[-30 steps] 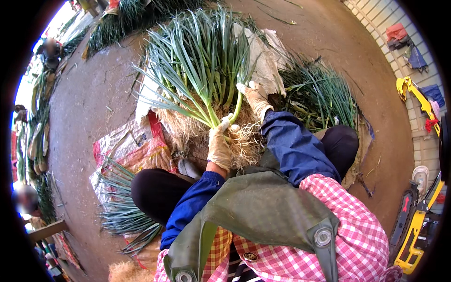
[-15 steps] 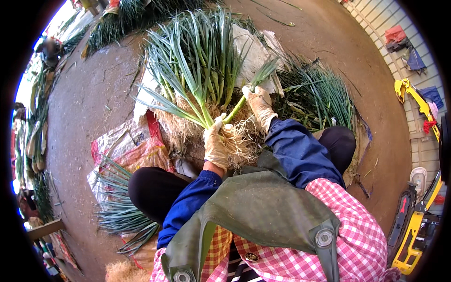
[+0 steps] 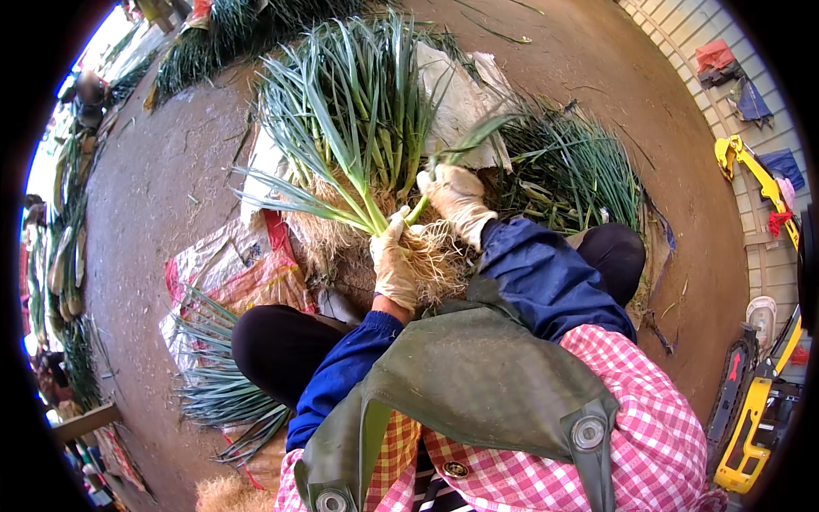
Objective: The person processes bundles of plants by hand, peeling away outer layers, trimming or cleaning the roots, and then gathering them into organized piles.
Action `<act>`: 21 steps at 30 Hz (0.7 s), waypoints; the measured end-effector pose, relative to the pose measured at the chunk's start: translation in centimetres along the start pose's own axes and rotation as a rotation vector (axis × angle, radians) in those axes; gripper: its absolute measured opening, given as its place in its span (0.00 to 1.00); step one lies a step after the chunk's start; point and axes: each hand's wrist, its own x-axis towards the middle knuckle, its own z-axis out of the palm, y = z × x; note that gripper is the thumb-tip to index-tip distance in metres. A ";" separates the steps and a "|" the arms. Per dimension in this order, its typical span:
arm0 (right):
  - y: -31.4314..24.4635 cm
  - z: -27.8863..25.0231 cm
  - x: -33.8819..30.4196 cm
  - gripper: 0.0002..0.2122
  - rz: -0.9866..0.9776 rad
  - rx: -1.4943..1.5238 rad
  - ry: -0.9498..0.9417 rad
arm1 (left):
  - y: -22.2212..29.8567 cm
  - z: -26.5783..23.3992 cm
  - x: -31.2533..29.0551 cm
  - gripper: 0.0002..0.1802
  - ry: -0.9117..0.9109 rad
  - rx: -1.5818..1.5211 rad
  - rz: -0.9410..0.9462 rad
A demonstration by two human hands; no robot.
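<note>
My left hand (image 3: 392,266) grasps onions (image 3: 365,200) near roots (image 3: 433,266); my right hand (image 3: 456,202) clenched round stalk (image 3: 416,210), base not yet clear of bunch. Looks part-done: heap (image 3: 392,102) ahead, rooted; smaller bundle (image 3: 226,380) by left knee (image 3: 277,346).

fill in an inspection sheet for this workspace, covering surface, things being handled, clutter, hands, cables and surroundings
Surface: brown floor, with a pale sack and a red-and-white sack on it
Things handled: green stalks with pale roots; a leafy pile just beyond
Clutter: leaf scraps on the floor
Hands: left hand, gloved, closed around the stalk bases; right hand, gloved, closed on a side stalk
Cables: nothing seen
Surroundings: pale tiles and a yellow digger-shaped machine to the right
</note>
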 end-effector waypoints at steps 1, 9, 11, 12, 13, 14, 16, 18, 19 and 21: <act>-1.9 0.1 -1.3 0.13 0.059 0.242 -0.065 | 0.1 0.0 0.3 0.11 0.022 0.026 0.024; -6.1 -2.8 -6.0 0.11 0.117 1.020 -0.677 | -1.8 -3.5 2.7 0.05 -0.104 -0.015 0.075; -6.6 -0.4 -7.3 0.11 -0.019 1.179 -0.590 | -2.4 -3.6 3.2 0.07 -0.142 0.255 0.294; -6.2 -0.6 -7.2 0.10 0.059 1.217 -0.681 | -2.4 -3.2 3.1 0.08 -0.143 0.383 0.401; -5.7 -1.1 -6.8 0.10 0.138 1.252 -0.772 | -2.3 -3.2 2.6 0.08 -0.183 0.142 0.256; -5.4 -1.4 -6.6 0.11 0.125 1.305 -0.828 | -2.2 -3.1 2.2 0.08 -0.221 -0.099 0.109; -5.6 -2.5 -6.3 0.12 0.113 1.352 -0.900 | -1.6 -2.9 1.4 0.09 -0.105 0.149 0.159; -6.0 -3.7 -6.3 0.13 0.112 1.344 -0.917 | -1.3 -3.2 0.6 0.12 -0.253 0.070 0.132; -6.1 -2.3 -6.2 0.13 0.062 1.441 -0.843 | -1.6 -3.1 0.6 0.14 -0.294 -0.184 0.031; -7.4 -1.0 -6.2 0.13 -0.745 1.097 -0.472 | -1.8 -2.7 0.3 0.14 -0.276 -0.203 -0.026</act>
